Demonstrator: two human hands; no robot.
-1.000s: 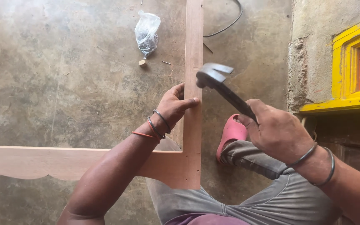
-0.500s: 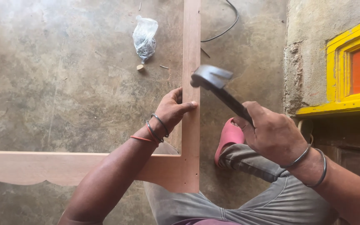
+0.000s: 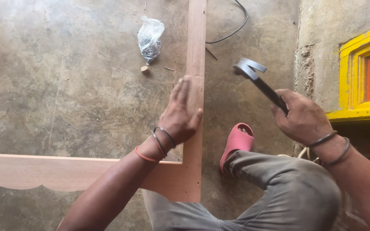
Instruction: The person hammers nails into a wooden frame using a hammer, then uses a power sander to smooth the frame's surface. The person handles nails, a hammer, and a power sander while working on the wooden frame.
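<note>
The pale reddish wooden frame [image 3: 193, 51] looks planed smooth and matt, bare of varnish, and the dark metal claw hammer [image 3: 253, 77] at about 3 o'clock from it has a dull grey head with a faint sheen and a black handle. The grey concrete floor [image 3: 65, 85] is rough, stained and matt, and on it at 11 o'clock lies a crinkled, glossy clear plastic bag [image 3: 150, 37]. At 5 o'clock the pink slipper [image 3: 236, 143] looks like smooth matt rubber or foam beside grey woven cloth trousers [image 3: 287, 192], while the yellow-painted window frame [image 3: 356, 81] at 3 o'clock is slightly glossy against a coarse, crumbling plaster wall [image 3: 317, 42].

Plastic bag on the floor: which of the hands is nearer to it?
Left. The left hand lies flat on the upright wooden board, just below the plastic bag. The right hand grips the hammer beyond the board.
</note>
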